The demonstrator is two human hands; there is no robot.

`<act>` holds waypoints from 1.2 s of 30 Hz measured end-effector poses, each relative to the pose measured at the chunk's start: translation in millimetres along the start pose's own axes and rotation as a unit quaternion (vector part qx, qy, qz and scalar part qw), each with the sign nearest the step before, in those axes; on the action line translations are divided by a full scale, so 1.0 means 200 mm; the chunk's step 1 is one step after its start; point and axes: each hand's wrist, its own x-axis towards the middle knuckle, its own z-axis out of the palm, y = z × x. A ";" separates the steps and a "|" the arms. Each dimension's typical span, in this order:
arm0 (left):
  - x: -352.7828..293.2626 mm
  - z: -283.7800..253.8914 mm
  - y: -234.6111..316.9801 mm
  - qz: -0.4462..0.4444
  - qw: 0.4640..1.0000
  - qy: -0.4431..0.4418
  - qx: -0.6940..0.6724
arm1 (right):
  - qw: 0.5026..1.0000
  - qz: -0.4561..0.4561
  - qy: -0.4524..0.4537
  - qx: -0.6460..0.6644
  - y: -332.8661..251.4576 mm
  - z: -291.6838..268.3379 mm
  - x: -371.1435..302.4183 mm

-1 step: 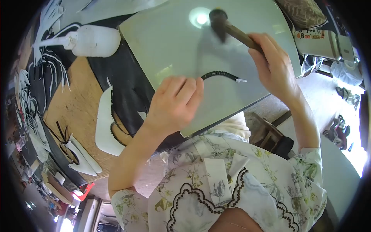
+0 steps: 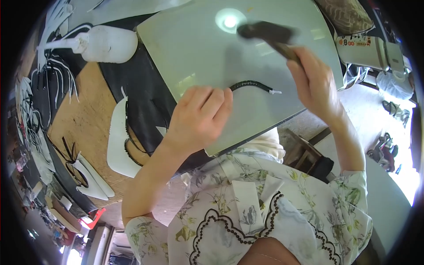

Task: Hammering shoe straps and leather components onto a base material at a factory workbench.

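My right hand (image 2: 316,84) is wrapped round the wooden handle of a hammer (image 2: 267,33), raised above a pale, glossy slab (image 2: 198,57). The hammer's dark head is smeared by motion. A curved black strip (image 2: 251,84) with light stitch-like marks and a small white end lies on the slab. My left hand (image 2: 201,115) is closed at the strip's left end, fingers curled and pressed together, holding it against the slab. The part of the strip under those fingers is hidden.
Left of the slab, a white squeeze bottle (image 2: 110,44) lies on its side. White cut pieces with black edging (image 2: 115,141) rest on a brown board (image 2: 84,119). A metal canister (image 2: 362,51) stands beyond the right edge; a wooden stool (image 2: 304,152) is below.
The hammer has swung round in my right hand, its head now lying more sideways and to the right. My left hand and the black strip stay in place.
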 end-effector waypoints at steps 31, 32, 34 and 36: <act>-0.01 -0.05 0.08 -0.101 0.994 -0.015 -0.038 | 0.985 -0.002 -0.119 -0.125 -0.20 -0.01 -0.08; -0.01 -0.04 0.08 -0.100 0.994 -0.014 -0.036 | 0.974 -0.027 -0.160 -0.155 -0.19 0.03 -0.09; -0.02 -0.04 0.07 -0.102 0.994 -0.008 -0.043 | 0.976 -0.021 -0.165 -0.138 -0.18 0.03 -0.08; -0.02 -0.04 0.07 -0.110 0.993 0.003 -0.045 | 0.990 -0.039 -0.091 -0.102 -0.21 0.00 -0.08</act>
